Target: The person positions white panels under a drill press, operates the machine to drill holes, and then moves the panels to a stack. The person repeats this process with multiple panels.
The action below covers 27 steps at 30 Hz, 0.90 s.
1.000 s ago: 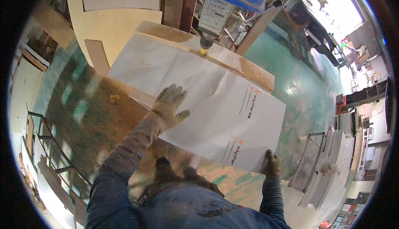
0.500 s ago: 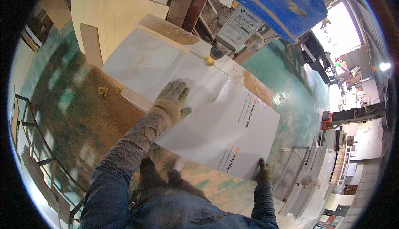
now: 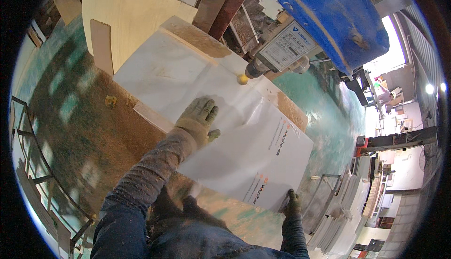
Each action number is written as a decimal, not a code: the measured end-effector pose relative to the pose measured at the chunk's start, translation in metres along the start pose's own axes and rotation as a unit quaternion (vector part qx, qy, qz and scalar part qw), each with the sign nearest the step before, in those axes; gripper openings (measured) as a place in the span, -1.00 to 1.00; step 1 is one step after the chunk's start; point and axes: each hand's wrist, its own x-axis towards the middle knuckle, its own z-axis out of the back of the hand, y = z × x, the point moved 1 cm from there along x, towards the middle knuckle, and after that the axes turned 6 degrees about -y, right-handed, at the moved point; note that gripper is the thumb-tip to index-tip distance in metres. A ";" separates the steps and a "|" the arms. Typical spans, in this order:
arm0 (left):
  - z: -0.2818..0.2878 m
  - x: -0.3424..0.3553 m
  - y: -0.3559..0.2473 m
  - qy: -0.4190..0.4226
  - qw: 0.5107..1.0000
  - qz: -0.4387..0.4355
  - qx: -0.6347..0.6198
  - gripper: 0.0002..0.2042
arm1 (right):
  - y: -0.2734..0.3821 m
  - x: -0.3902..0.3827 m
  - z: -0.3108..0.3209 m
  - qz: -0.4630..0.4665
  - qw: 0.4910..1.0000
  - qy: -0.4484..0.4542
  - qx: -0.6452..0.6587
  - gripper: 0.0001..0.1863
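A large panel faced with white printed film [image 3: 244, 160] lies on a wooden-edged machine table [image 3: 202, 38], its near right part jutting past the table. My left hand [image 3: 198, 119], in a dusty pale glove, rests flat on the panel with fingers stretched out. My right hand [image 3: 292, 203], also gloved, grips the near right corner, thumb on top and the other fingers hidden beneath. Above the panel's far edge, a dark spindle [image 3: 255, 68] ends in a round yellow piece [image 3: 242, 79], beyond my left fingertips. The film is creased near its middle.
A blue machine housing [image 3: 340, 19] overhangs at the far right. Pale boards [image 3: 134, 12] stand at the far left. Sawdust covers the floor [image 3: 112, 123] at left, beside a metal rack [image 3: 44, 179]. Stacked sheets [image 3: 340, 207] stand at right.
The whole view has shifted slightly, with the blue housing now farther right. Both hands keep their places on the panel; I cannot tell whether the panel has slid.
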 end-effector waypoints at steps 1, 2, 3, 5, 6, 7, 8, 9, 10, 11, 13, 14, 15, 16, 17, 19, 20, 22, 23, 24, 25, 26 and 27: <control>-0.002 -0.001 0.001 -0.010 1.000 -0.001 -0.003 -0.24 | 0.002 0.000 0.000 -0.009 1.000 0.006 -0.011 -0.73; -0.005 -0.002 0.002 -0.020 1.000 -0.002 -0.005 -0.24 | 0.003 -0.001 -0.001 -0.007 1.000 0.006 -0.003 -0.73; -0.007 -0.002 0.002 -0.030 1.000 -0.003 -0.007 -0.24 | 0.001 -0.003 -0.003 -0.005 1.000 0.005 0.006 -0.73; -0.008 0.000 0.003 -0.035 0.999 -0.003 -0.010 -0.24 | -0.001 -0.003 -0.001 0.001 1.000 0.005 0.012 -0.71; -0.008 0.001 0.003 -0.030 0.999 -0.002 -0.012 -0.24 | -0.003 -0.002 0.002 0.005 1.000 0.005 0.009 -0.70; -0.007 0.003 0.003 -0.026 1.000 -0.001 -0.013 -0.23 | -0.003 -0.001 0.003 0.009 1.000 0.005 0.006 -0.68; -0.007 0.004 0.004 -0.025 1.000 0.001 -0.012 -0.23 | 0.000 -0.001 0.001 0.006 1.000 0.008 -0.005 -0.68; -0.007 0.005 0.004 -0.024 1.000 0.003 -0.010 -0.23 | 0.003 -0.004 0.000 0.003 1.000 0.010 -0.017 -0.67; -0.007 0.006 0.004 -0.022 1.000 0.006 -0.009 -0.23 | 0.005 -0.004 -0.002 0.000 1.000 0.013 -0.028 -0.67; -0.006 0.008 0.003 -0.018 1.000 0.011 -0.005 -0.22 | 0.001 0.000 0.001 -0.003 0.999 -0.002 -0.031 -0.62; -0.006 0.016 0.000 -0.006 1.000 0.018 0.002 -0.20 | -0.012 0.009 0.011 -0.012 0.999 -0.034 -0.037 -0.51; -0.006 0.016 0.000 -0.005 1.000 0.025 0.003 -0.19 | -0.010 0.008 0.008 -0.019 0.999 -0.021 -0.043 -0.46; -0.007 0.017 0.000 -0.004 0.999 0.032 0.005 -0.18 | -0.005 0.005 0.004 -0.027 0.998 -0.007 -0.050 -0.41; -0.006 0.016 0.001 -0.003 0.999 0.038 0.006 -0.17 | -0.004 0.004 0.001 -0.034 0.998 0.006 -0.057 -0.35; -0.006 0.020 -0.001 -0.003 0.999 0.041 0.005 -0.17 | -0.015 0.016 0.015 0.043 0.992 0.025 -0.115 -0.40; -0.004 0.021 -0.006 0.005 0.999 0.047 0.006 -0.15 | -0.038 0.034 0.038 0.124 0.970 0.028 -0.207 -0.45; -0.004 0.019 -0.006 0.009 0.999 0.050 0.005 -0.15 | -0.036 0.035 0.040 0.131 0.961 0.015 -0.244 -0.45; -0.007 0.015 0.003 0.014 0.998 0.055 0.013 -0.15 | 0.004 0.020 0.003 0.018 0.961 -0.081 -0.264 -0.34; -0.009 0.021 -0.003 0.021 0.998 0.050 0.008 -0.15 | 0.009 0.039 0.026 0.134 0.913 -0.049 -0.382 -0.25; -0.007 0.019 0.001 0.030 0.998 0.061 0.017 -0.15 | 0.037 0.033 -0.001 0.187 0.910 -0.090 -0.360 -0.28; -0.005 0.020 0.001 0.037 0.997 0.065 0.020 -0.14 | 0.071 0.043 -0.009 0.249 0.904 -0.091 -0.336 -0.34; -0.004 0.021 0.000 0.038 0.997 0.070 0.014 -0.14 | 0.103 0.053 -0.016 0.309 0.894 -0.090 -0.312 -0.41; -0.005 0.027 -0.005 0.038 0.997 0.063 0.002 -0.14 | 0.129 0.078 -0.016 0.347 0.908 -0.121 -0.203 -0.50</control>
